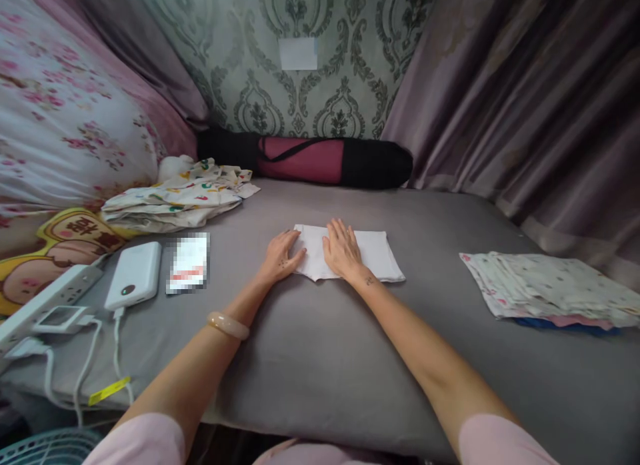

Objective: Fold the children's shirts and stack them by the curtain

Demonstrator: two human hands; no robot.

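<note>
Lying at the far left of the gray sheet [310, 358], a white power strip [50, 302] has plugs and cables at its near side, next to a yellow cartoon cushion [47, 262]. Just right of it is a white power bank [134, 275] with a cable in its near end; a yellow tag [109, 390] is on a cable below. Beyond them sits a crumpled patterned cloth [180, 197], and nearer is a small blurred packet [189, 262], white with a red band.

Toward the middle, the left hand [284, 255] touches the left edge of the white cloth [377, 255], its thumb spread well apart from its fingers. The white cloth lies flat and folded on the gray sheet, in front of the person. The right hand [343, 249] presses palm down on it, left of its center, fingers extended and slightly parted, thumb out to the side. Behind, a long black and dark pink bag [305, 160] lies along the patterned wall [345, 25].

At the right, well apart from the white cloth, lies a stack of folded cloths [555, 285], mostly pale and printed, with pink and blue layers underneath. Mauve curtains [510, 98] hang beyond it.
</note>
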